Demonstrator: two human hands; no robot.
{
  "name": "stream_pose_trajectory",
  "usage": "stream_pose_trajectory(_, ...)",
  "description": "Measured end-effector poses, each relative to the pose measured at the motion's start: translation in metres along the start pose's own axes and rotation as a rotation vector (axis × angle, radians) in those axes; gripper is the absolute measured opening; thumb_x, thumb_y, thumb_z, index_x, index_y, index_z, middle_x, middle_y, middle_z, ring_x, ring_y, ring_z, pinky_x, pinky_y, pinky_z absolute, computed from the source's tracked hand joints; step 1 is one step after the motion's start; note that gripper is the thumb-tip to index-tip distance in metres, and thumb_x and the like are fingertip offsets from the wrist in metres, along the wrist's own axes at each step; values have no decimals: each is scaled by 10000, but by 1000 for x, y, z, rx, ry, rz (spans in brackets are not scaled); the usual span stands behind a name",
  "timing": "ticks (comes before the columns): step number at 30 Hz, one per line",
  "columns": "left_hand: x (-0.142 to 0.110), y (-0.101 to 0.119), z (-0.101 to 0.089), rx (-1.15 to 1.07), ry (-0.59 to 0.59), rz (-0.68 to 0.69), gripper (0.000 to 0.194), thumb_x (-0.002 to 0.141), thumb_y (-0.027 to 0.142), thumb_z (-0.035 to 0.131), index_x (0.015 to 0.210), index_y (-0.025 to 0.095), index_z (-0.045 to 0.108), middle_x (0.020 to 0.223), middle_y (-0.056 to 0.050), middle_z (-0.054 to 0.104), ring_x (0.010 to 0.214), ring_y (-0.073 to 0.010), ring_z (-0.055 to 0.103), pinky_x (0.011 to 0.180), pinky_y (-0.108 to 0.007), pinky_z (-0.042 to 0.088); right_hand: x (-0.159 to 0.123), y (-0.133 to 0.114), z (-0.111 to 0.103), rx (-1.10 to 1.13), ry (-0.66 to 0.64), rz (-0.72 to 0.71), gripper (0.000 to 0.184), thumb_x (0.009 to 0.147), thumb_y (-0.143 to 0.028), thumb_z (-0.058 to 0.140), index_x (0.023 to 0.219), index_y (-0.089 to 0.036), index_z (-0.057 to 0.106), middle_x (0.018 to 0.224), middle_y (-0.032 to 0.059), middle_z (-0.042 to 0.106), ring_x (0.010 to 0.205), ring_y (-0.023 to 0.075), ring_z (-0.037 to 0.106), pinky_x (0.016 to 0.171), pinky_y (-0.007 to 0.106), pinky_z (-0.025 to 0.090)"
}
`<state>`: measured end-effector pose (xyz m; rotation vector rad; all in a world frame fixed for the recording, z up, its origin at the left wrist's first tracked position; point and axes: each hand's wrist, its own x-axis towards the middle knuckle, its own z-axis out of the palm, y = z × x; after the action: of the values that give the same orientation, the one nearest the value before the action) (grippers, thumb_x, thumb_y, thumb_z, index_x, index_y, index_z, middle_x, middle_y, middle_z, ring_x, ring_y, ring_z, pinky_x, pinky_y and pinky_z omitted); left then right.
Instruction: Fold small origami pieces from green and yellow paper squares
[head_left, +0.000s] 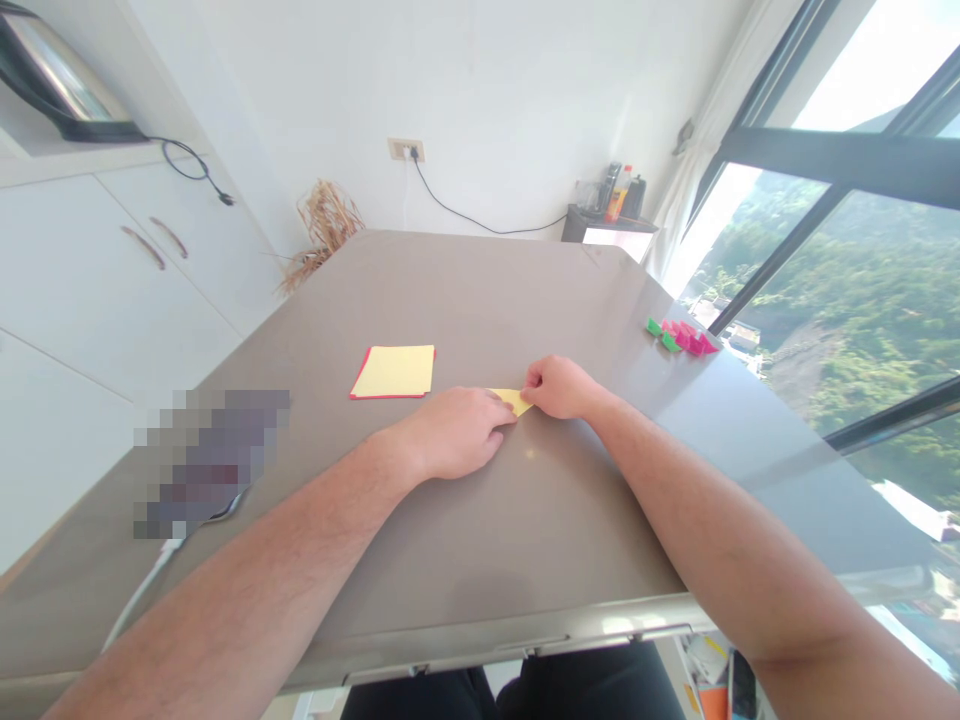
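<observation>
A small yellow paper piece (514, 400) lies on the grey table (480, 520), pressed between both hands. My left hand (454, 432) rests on its left part with fingers curled down onto it. My right hand (559, 387) pinches its right edge with closed fingers. Most of the paper is hidden under the hands. A stack of yellow paper sheets with a red sheet beneath (393, 372) lies just to the left, beyond my left hand.
Several folded pink and green paper pieces (682, 337) sit at the table's right edge by the window. A blurred object with a white cable (206, 460) lies at the left. Dried grass (322, 225) and white cupboards (112, 290) stand at the far left.
</observation>
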<state>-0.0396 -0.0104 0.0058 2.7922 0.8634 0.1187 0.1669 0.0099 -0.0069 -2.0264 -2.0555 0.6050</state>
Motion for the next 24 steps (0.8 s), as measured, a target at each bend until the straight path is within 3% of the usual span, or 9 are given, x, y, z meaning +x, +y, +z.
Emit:
stream_pose_trajectory(15, 0, 1, 0, 17, -8, -17, 374, 889, 186, 481, 1161, 306, 709, 1198, -14, 732, 1099, -234, 681, 915, -351, 528, -3, -6, -1, -22, -8, 29, 19, 737, -229, 644, 724, -226, 630, 811, 26, 721, 741, 182, 616, 600, 276, 418)
stream_pose_trajectory(20, 1, 1, 4, 25, 2, -24, 427, 896, 196, 461, 1282, 239, 641, 1313, -47, 688, 1175, -271, 646, 972, -417, 514, -5, -7, -1, -14, -7, 29, 13, 729, -223, 653, 736, -219, 642, 815, 35, 730, 731, 178, 619, 587, 269, 411)
stream_pose_trajectory(24, 3, 1, 9, 52, 15, 17, 487, 913, 180, 424, 1359, 251, 604, 1397, -40, 635, 1257, -267, 595, 1048, -436, 476, -3, -5, 1, -40, 12, 17, 14, 735, -226, 652, 744, -221, 663, 795, 25, 731, 734, 171, 629, 608, 257, 414)
